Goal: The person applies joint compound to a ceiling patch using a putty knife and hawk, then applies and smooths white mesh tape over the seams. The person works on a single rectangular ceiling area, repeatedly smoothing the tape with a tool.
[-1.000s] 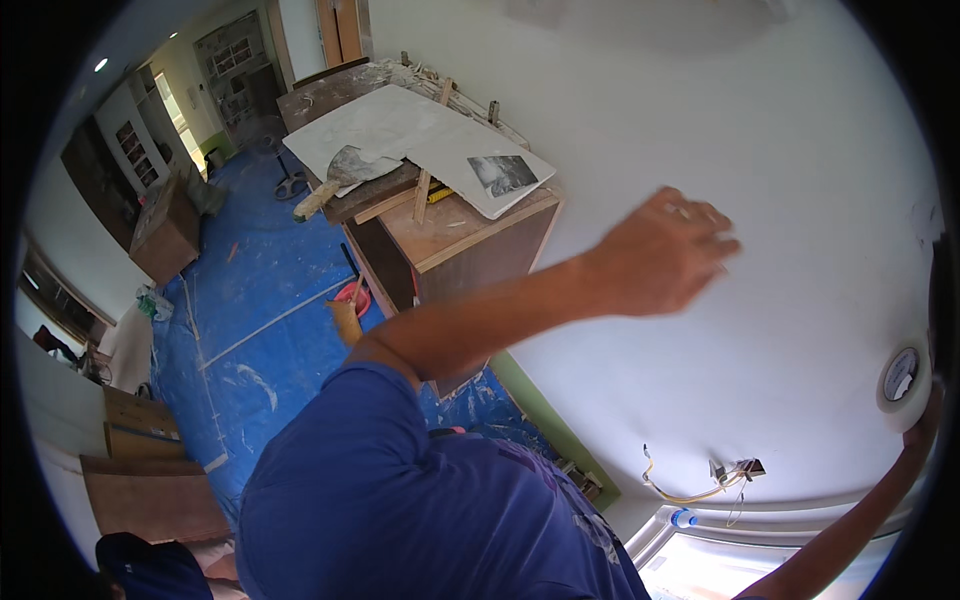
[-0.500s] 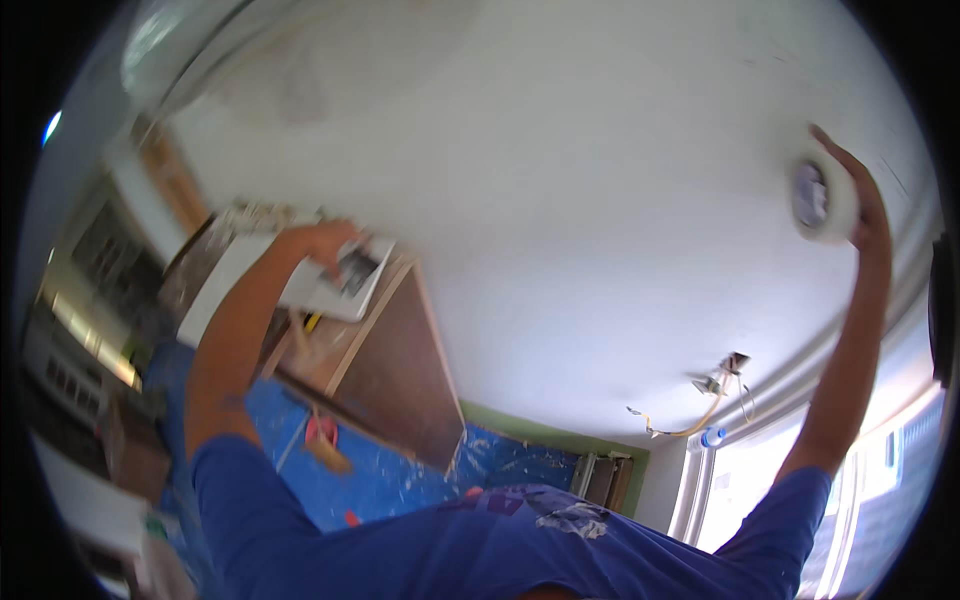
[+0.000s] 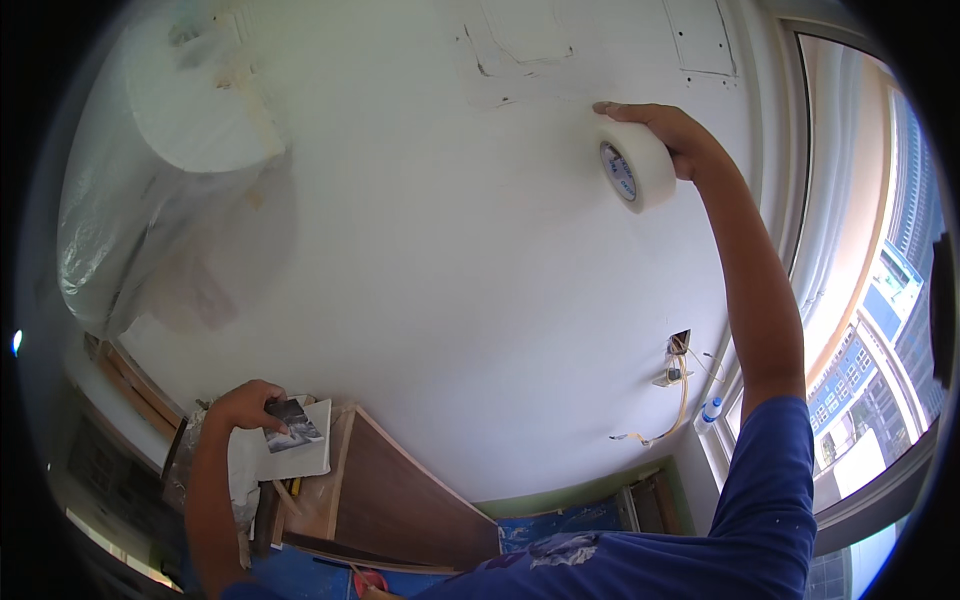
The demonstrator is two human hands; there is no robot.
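My right hand (image 3: 678, 140) is raised in front of the pale wall (image 3: 450, 250), gripping a wide roll of translucent tape (image 3: 652, 170) by its rim, with fingers reaching over the top. My left hand (image 3: 250, 405) is low at the left, over a white board (image 3: 298, 462) on the wooden cabinet (image 3: 395, 485). Its fingers are curved and apart at a dark printed picture (image 3: 300, 430) lying on that board; whether they touch it I cannot tell.
Plastic sheeting (image 3: 130, 230) hangs at the upper left. Loose wires (image 3: 683, 395) come from a recessed box, with a small bottle (image 3: 712, 408) beside the window (image 3: 865, 340) at the right. Blue floor covering (image 3: 530, 530) shows below.
My view has tilted up the wall. My right hand has risen with the tape, which sits higher and further left in view. My left hand has moved down onto the board area.
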